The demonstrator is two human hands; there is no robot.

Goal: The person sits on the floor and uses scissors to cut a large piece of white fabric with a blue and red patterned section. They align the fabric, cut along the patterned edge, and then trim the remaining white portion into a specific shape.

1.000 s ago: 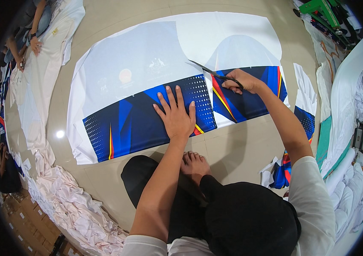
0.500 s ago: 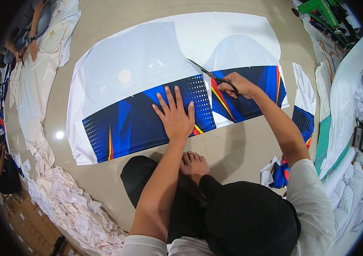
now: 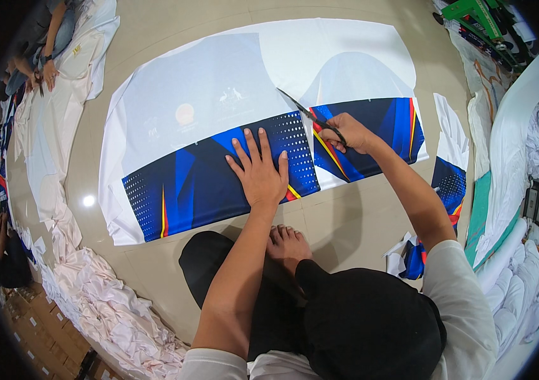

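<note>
Printed fabric sheet (image 3: 219, 101) lies on the floor, frame centre. Left hand (image 3: 260, 171) is spread flat on the blue band; right hand (image 3: 348, 132) is clamped on scissors (image 3: 310, 116). The cut runs mid-sheet between two panels; the upper white stretch looks uncut.

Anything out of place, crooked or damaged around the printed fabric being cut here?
Nothing stands out. The printed fabric sheet lies flat on the floor, the left hand presses it down, and the right hand holds scissors at the cut. Crumpled offcuts lie heaped at the left.
</note>
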